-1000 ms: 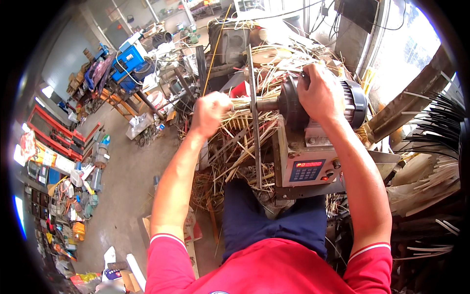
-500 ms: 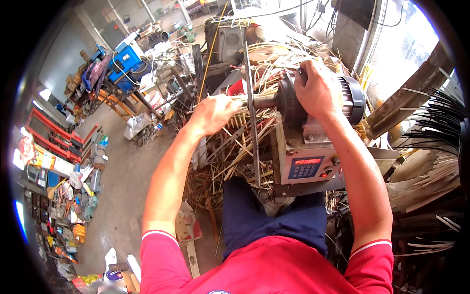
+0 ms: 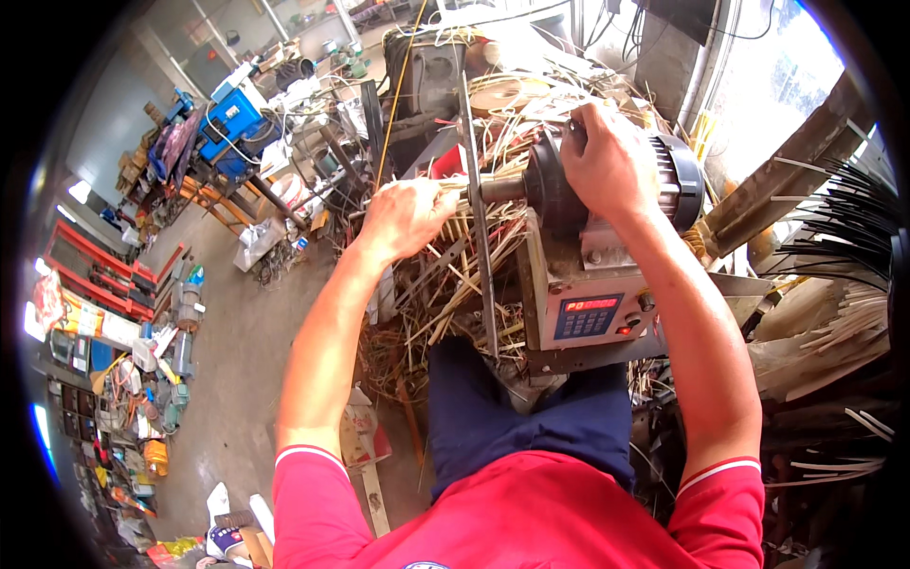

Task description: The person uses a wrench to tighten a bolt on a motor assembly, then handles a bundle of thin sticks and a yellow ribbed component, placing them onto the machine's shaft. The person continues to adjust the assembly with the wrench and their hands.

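An electric motor (image 3: 679, 178) with a black finned body sits on a metal control box (image 3: 561, 270). Its shaft (image 3: 502, 189) points left and carries a long, thin metal bar (image 3: 482, 256), which stands nearly upright in the picture. My left hand (image 3: 408, 218) is closed just left of the bar, by the shaft's end; its fingers hide what they grip. Over the top of the motor, my right hand (image 3: 611, 161) wraps its fingers around a short dark handle (image 3: 574, 138). A blue keypad panel (image 3: 587, 318) with a lit red display faces me.
Loose pale strips (image 3: 464, 294) lie heaped below and behind the bar. Black rods (image 3: 848, 228) jut in from the right, beside a slanted beam (image 3: 791, 175). A blue machine (image 3: 230, 121) stands at far left; mixed tools and parts (image 3: 152, 379) line the left floor.
The whole view has shifted slightly, so the motor and bar appear a little farther left and higher. Both hands keep the same grip and place on the machine.
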{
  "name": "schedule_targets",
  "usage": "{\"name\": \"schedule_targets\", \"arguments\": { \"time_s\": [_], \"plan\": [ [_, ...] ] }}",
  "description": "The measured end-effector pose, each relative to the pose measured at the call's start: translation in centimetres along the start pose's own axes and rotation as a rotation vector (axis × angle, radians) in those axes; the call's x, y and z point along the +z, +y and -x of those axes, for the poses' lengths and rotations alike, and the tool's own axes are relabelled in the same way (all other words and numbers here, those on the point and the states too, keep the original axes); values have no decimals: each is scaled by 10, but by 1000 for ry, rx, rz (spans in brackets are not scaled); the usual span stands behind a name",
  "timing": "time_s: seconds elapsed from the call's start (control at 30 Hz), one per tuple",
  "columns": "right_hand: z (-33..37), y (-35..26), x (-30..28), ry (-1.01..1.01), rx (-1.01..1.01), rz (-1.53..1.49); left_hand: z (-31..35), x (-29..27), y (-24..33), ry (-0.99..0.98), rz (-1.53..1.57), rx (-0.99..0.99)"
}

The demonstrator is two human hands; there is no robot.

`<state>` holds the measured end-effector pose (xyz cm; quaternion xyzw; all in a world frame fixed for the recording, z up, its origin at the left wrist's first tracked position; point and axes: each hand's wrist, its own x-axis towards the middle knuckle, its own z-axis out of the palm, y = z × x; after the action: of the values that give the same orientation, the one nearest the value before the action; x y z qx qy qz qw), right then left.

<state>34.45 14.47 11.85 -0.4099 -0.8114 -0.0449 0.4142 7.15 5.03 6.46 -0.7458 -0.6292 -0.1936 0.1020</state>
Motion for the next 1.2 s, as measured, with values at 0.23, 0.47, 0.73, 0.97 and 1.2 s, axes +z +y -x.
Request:
{"name": "schedule_targets", "arguments": {
  "time_s": [0.23,0.47,0.73,0.97,1.2],
  "plan": [
    [-2,2,0,1,-8,48,-5,-18,22,-119,-23,-146],
    [-3,2,-1,-6,16,-4,2,-14,26,99,-71,15],
    [-1,2,0,23,-13,25,15,2,31,218,-182,92],
    [0,0,-1,36,-24,15,13,2,34,244,-168,58],
    [3,-2,-1,4,-18,-1,16,3,37,257,-388,108]
  ]
}}
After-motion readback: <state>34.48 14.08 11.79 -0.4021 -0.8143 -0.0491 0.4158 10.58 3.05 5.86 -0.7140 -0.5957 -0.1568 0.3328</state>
